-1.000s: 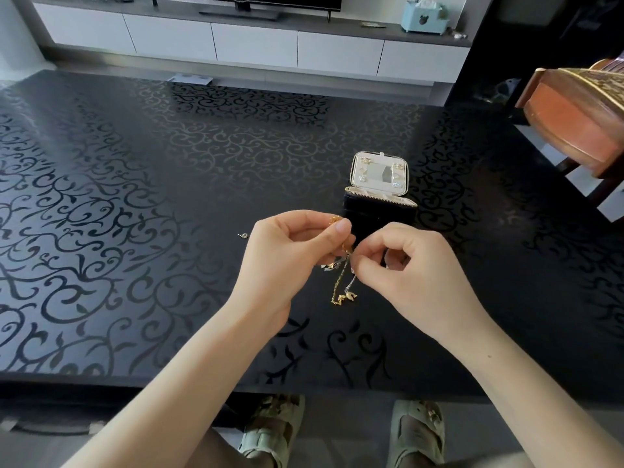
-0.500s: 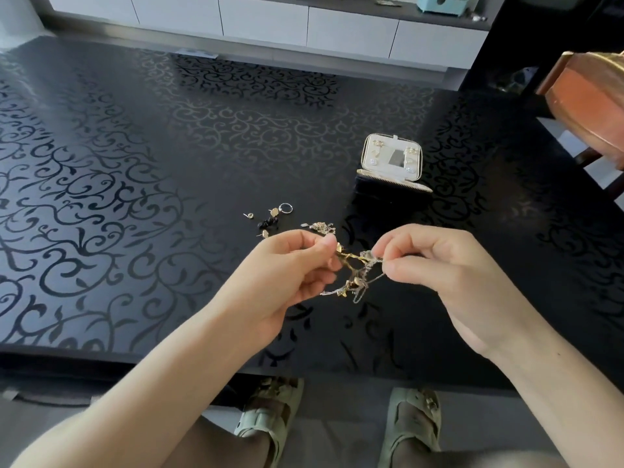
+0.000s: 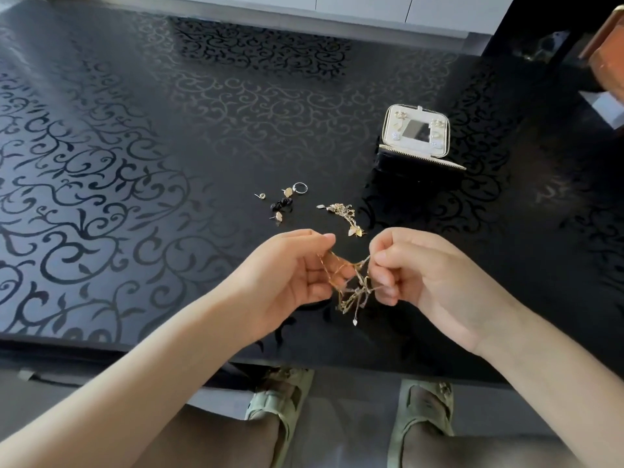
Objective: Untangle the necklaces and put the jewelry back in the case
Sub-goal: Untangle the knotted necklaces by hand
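One knot of gold necklaces (image 3: 351, 285) hangs at lower centre between two grips: the left hand (image 3: 297, 275) pinches one side, the right hand (image 3: 415, 271) pinches the other. Just above, on the table (image 3: 135, 163), lie one chain clump (image 3: 344, 214) and one ring (image 3: 300, 188); one open case (image 3: 417, 140) sits upper right.

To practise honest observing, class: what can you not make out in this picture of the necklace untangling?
Head view, tangled necklaces: how many chains, too fine and knotted; ends hidden in left hand and right hand.
Head view, case: contents of its lower half, hidden by its front wall.
Head view, wooden furniture: cut off by the right edge.
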A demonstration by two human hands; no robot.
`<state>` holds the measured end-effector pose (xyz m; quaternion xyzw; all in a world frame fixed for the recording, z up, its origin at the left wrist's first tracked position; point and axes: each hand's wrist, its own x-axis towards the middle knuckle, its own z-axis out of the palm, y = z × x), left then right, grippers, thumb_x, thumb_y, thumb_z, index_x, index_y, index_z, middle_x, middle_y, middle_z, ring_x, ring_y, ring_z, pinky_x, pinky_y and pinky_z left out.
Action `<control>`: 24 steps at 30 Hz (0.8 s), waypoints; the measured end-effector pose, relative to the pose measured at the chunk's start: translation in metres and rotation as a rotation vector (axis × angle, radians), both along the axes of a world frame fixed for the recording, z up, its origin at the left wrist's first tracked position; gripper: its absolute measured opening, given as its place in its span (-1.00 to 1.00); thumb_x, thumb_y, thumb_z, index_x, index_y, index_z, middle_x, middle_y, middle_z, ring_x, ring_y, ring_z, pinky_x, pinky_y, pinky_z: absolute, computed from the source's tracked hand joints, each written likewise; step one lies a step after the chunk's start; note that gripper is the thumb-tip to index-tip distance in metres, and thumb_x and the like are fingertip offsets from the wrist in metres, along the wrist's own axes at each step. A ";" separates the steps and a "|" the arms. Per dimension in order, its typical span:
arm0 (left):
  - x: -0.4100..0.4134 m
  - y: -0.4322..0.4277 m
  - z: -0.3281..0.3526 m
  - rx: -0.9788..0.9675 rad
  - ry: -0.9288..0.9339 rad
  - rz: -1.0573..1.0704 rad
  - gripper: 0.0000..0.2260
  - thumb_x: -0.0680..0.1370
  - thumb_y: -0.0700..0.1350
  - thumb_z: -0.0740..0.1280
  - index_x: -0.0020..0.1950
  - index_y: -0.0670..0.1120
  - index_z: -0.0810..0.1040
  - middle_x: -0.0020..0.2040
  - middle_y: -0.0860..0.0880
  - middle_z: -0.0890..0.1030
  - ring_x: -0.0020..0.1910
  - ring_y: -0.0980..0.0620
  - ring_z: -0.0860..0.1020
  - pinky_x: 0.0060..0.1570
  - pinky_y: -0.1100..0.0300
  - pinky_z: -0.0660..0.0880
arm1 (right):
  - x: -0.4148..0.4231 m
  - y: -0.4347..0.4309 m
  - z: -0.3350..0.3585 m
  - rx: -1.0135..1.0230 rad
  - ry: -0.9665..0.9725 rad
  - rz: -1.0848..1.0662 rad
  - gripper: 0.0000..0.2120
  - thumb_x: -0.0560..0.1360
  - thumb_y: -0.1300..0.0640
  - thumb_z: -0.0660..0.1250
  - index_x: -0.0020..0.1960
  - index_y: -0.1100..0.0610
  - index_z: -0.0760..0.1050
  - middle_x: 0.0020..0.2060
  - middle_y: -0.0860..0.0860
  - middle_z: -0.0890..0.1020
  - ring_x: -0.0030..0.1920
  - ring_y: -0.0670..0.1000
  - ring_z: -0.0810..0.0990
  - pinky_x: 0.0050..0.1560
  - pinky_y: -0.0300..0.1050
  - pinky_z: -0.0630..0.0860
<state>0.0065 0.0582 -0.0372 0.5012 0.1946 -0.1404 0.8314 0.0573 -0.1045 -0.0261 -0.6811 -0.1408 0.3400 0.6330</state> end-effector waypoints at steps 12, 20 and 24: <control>-0.004 0.009 -0.007 0.325 -0.098 -0.259 -0.92 0.31 -0.17 0.40 -0.24 -0.16 0.62 -0.35 -0.04 0.54 -0.32 0.09 0.48 -0.23 0.29 0.44 | 0.003 0.006 0.000 -0.184 -0.066 0.039 -0.86 0.46 0.16 0.28 -0.27 0.10 0.51 -0.51 -0.07 0.27 -0.43 -0.07 0.18 -0.41 -0.21 0.17; -0.002 0.010 0.000 0.361 0.005 -0.186 -0.87 0.45 -0.30 0.35 -0.27 -0.18 0.65 -0.31 -0.13 0.66 -0.38 0.05 0.59 -0.35 0.30 0.43 | 0.004 0.003 0.004 -0.257 -0.129 0.026 -0.81 0.45 0.20 0.34 -0.34 0.08 0.52 -0.54 -0.11 0.30 -0.48 -0.14 0.25 -0.41 -0.28 0.24; -0.003 0.006 0.002 0.436 -0.007 -0.121 -0.89 0.45 -0.32 0.33 -0.25 -0.22 0.62 -0.33 -0.14 0.66 -0.42 0.00 0.60 -0.52 0.33 0.35 | 0.003 0.002 0.005 -0.306 -0.160 0.033 -0.77 0.44 0.20 0.33 -0.38 0.04 0.52 -0.55 -0.13 0.37 -0.50 -0.17 0.33 -0.33 -0.27 0.22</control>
